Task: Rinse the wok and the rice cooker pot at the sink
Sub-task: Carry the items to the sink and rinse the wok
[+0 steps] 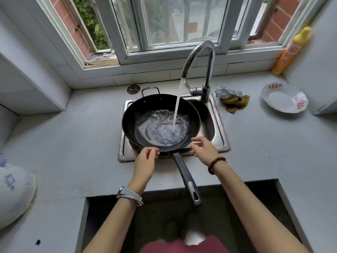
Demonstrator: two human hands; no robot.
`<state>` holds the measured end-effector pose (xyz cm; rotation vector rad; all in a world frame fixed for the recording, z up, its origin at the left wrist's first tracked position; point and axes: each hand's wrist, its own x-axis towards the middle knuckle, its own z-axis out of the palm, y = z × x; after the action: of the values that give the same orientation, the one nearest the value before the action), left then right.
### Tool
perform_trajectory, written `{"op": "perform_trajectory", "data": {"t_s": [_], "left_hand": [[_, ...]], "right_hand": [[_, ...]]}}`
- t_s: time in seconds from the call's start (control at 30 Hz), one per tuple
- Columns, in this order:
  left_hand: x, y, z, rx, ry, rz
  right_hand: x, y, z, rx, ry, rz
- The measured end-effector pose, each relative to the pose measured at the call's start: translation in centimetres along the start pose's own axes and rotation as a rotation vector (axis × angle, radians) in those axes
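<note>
A black wok (138, 114) rests across the steel sink (217, 125), its long dark handle (187, 178) pointing toward me over the counter edge. Water runs from the curved tap (200, 55) into the wok and swirls in its bottom. My left hand (145, 161) is at the wok's near rim left of the handle, fingers curled, touching or nearly touching the rim. My right hand (204, 150) hovers at the near rim to the right, fingers spread and holding nothing. The rice cooker pot is not in view.
A steel scourer and brown cloth (233, 101) lie right of the tap. A white plate (284, 99) sits at the far right, and an orange-yellow bottle (290, 52) stands on the sill corner. A white appliance with floral print (14, 192) is at the left. A drain strainer (133, 89) lies behind the sink.
</note>
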<state>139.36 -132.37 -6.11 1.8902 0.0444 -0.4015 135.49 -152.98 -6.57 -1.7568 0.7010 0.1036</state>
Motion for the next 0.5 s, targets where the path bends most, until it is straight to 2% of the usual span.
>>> {"op": "perform_trajectory", "data": {"t_s": [0.13,0.23,0.3,0.37,0.43,0.5], "left_hand": [[-0.3,-1.9,1.8,-0.027,-0.118,-0.162],[-0.4,-3.0,3.6,-0.006,-0.184,-0.271],[-0.6,-3.0,4.8,-0.073,-0.268,-0.346],[-1.0,-2.5,6.1,-0.247,-0.306,-0.479],[-1.0,-2.1,7.1,-0.302,-0.303,-0.586],[-0.9,-1.8,8.0,-0.335,-0.332,-0.613]], "right_hand": [[-2.4,1.7,1.6,-0.018,-0.032,0.112],[-4.1,2.0,2.6,-0.142,-0.123,0.188],[-5.4,2.0,3.3,-0.043,-0.21,0.245],[-6.4,1.6,4.0,0.072,-0.269,0.305],[-6.7,2.0,4.7,0.065,-0.256,0.315],[-6.7,2.5,5.3,0.037,-0.175,0.307]]}}
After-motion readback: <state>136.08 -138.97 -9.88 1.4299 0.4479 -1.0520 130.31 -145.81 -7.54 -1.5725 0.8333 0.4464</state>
